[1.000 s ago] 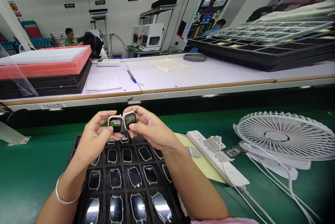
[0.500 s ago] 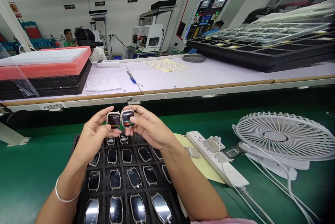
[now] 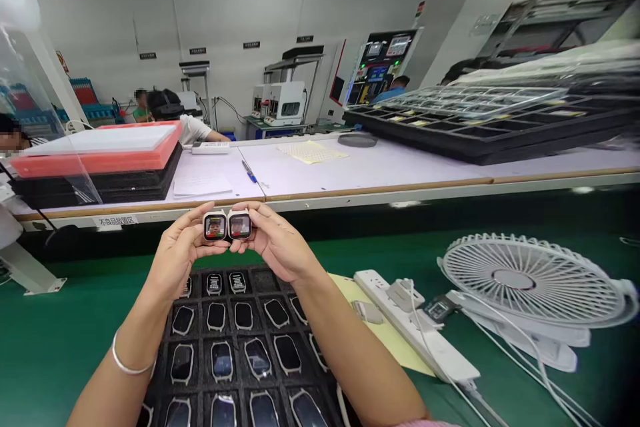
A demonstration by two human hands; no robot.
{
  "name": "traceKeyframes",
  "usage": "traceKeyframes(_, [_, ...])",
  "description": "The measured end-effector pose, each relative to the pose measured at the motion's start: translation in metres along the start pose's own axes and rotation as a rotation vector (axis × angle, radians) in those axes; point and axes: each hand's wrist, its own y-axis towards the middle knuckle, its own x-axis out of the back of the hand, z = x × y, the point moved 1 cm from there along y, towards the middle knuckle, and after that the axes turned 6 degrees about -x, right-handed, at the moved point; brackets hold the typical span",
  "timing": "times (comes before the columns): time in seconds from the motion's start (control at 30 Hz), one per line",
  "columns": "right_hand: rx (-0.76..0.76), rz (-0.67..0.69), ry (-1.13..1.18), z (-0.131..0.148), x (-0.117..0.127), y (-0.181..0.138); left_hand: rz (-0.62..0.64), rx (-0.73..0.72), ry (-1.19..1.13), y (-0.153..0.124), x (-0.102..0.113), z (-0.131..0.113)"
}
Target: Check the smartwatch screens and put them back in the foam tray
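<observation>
Left watch [image 3: 215, 226] pinched in my left hand [image 3: 177, 257] fingers, right watch [image 3: 239, 225] pinched in my right hand [image 3: 277, 247] fingers. Screens lit, edges touching, I hold both above tray [image 3: 235, 337] on green bench [image 3: 60, 340].

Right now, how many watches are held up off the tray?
2. The first watch is pinched in the left hand, the second watch in the right hand, side by side, screens lit, above the foam tray. A hand could hide another, though none shows.
</observation>
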Motion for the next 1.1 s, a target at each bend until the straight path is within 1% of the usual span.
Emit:
traceKeyframes(0.17, [0.103, 0.044, -0.027, 0.033, -0.016, 0.021, 0.022, -0.157, -0.005, 0.016, -0.008, -0.034])
traceKeyframes(0.37, [0.223, 0.123, -0.078, 0.081, -0.036, 0.044, 0.032, -0.323, -0.034, 0.037, -0.023, -0.076])
traceKeyframes(0.5, [0.268, 0.157, -0.145, 0.109, -0.046, 0.052, 0.075, -0.405, -0.039, 0.049, -0.03, -0.095])
traceKeyframes(0.6, [0.28, 0.157, -0.188, 0.122, -0.051, 0.054, 0.092, -0.477, -0.016, 0.056, -0.033, -0.101])
traceKeyframes(0.7, [0.308, 0.131, -0.232, 0.128, -0.054, 0.055, 0.096, -0.537, 0.015, 0.06, -0.034, -0.101])
traceKeyframes(0.87, [0.359, 0.118, -0.271, 0.125, -0.053, 0.055, 0.09, -0.586, 0.045, 0.063, -0.036, -0.095])
traceKeyframes(1.1, [0.364, 0.128, -0.309, 0.123, -0.052, 0.051, 0.057, -0.619, 0.062, 0.063, -0.038, -0.093])
